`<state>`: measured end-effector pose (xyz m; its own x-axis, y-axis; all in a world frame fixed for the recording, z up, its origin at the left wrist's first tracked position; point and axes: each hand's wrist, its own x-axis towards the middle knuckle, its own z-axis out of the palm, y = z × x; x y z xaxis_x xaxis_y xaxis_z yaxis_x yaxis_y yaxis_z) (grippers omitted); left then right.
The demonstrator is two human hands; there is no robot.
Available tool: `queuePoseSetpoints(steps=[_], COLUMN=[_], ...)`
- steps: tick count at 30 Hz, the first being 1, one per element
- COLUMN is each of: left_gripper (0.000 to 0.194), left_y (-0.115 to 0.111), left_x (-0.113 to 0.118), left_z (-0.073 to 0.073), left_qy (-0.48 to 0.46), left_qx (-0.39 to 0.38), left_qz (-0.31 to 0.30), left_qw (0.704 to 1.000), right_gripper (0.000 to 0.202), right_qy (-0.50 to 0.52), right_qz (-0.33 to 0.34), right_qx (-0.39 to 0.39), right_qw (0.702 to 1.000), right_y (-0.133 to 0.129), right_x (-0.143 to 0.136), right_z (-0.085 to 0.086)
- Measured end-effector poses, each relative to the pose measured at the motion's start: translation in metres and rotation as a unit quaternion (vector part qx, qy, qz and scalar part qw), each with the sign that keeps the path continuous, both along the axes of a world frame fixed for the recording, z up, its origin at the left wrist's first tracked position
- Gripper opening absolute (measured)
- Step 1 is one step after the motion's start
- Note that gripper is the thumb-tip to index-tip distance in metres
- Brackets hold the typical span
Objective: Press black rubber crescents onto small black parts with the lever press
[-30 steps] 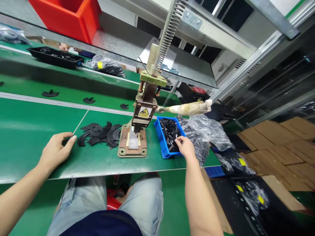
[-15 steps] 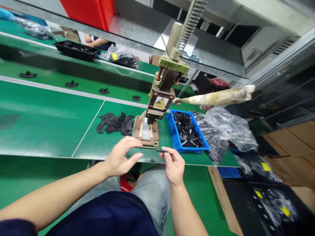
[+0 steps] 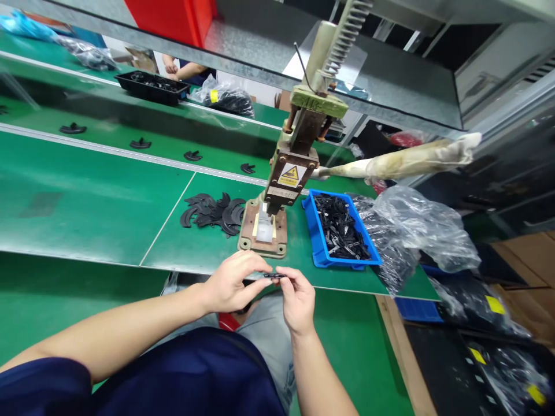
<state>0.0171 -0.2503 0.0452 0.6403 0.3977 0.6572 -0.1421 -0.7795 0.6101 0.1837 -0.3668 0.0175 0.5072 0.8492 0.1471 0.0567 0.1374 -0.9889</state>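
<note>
A small black part [image 3: 274,275] is pinched between both hands, just off the front edge of the green table [image 3: 165,254]. My left hand [image 3: 236,281] has its thumb and fingers closed on the part's left end. On the right end, my right hand [image 3: 298,297] grips with thumb and fingertips. Directly beyond the hands stands a hand press [image 3: 289,173] with a pale block on its base [image 3: 262,231]. Curved black pieces [image 3: 212,212] lie heaped left of the base. To its right, a blue bin [image 3: 318,245] holds many thin black parts.
The press's wrapped lever [image 3: 403,160] sticks out to the right. Clear plastic bags [image 3: 425,225] lie beside the bin. Several black pieces sit in a row on the strip behind [image 3: 140,143]. Across it are a black tray [image 3: 151,88] and another person's hands [image 3: 171,67].
My left hand has closed on the black part, which only my right hand held before. Both hands are now together, and the view has shifted slightly.
</note>
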Motion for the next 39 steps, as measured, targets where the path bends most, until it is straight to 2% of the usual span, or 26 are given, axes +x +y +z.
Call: queuePoseSetpoints(steps=[6,9,13,18,20,22,24,26,28,29,31,32,34,36,39], left_gripper=[0.019,0.013,0.013,0.015,0.018,0.021,0.024,0.025,0.026,0.026,0.028,0.029,0.030,0.030,0.032], left_y=[0.005,0.020,0.043,0.073,0.093,0.116,0.137,0.151,0.157,0.157,0.157,0.156,0.154,0.152,0.151], left_x=[-0.001,-0.002,-0.003,0.000,0.007,0.015,0.026,0.036,0.044,0.048,0.052,0.053,0.055,0.057,0.058], left_z=[0.000,-0.004,-0.005,-0.010,-0.017,-0.026,-0.034,-0.039,-0.040,-0.040,-0.039,-0.038,-0.036,-0.034,-0.031], left_qy=[0.014,0.044,0.054,0.056,0.069,0.095,0.134,0.176,0.213,0.227,0.247,0.254,0.266,0.277,0.290], left_qx=[0.021,0.043,0.015,0.009,0.016,0.033,0.063,0.098,0.129,0.142,0.160,0.166,0.174,0.176,0.172], left_qz=[-0.004,0.008,0.053,0.095,0.123,0.138,0.140,0.131,0.113,0.104,0.092,0.091,0.093,0.099,0.105], left_qw=[1.000,0.998,0.997,0.994,0.990,0.985,0.979,0.971,0.962,0.958,0.951,0.948,0.944,0.940,0.936], right_gripper=[0.025,0.027,0.036,0.040,0.037,0.038,0.048,0.065,0.079,0.081,0.065,0.051,0.025,0.027,0.035], right_qy=[-0.004,-0.020,-0.052,-0.093,-0.114,-0.144,-0.185,-0.226,-0.254,-0.264,-0.281,-0.291,-0.307,-0.312,-0.298], right_qz=[0.014,0.031,0.040,0.012,-0.031,-0.078,-0.108,-0.121,-0.083,-0.042,0.030,0.060,0.096,0.106,0.086], right_qx=[-0.024,-0.044,-0.064,-0.050,-0.017,0.056,0.171,0.284,0.354,0.353,0.334,0.319,0.299,0.288,0.301], right_qw=[1.000,0.998,0.996,0.994,0.993,0.985,0.962,0.924,0.896,0.897,0.899,0.900,0.898,0.899,0.902], right_y=[0.001,0.005,0.013,0.024,0.032,0.043,0.055,0.067,0.078,0.083,0.091,0.095,0.099,0.099,0.093], right_x=[-0.001,0.008,0.027,0.043,0.052,0.065,0.079,0.090,0.098,0.100,0.102,0.102,0.102,0.100,0.093], right_z=[-0.007,-0.005,0.002,0.015,0.031,0.061,0.103,0.152,0.200,0.220,0.248,0.255,0.259,0.254,0.244])
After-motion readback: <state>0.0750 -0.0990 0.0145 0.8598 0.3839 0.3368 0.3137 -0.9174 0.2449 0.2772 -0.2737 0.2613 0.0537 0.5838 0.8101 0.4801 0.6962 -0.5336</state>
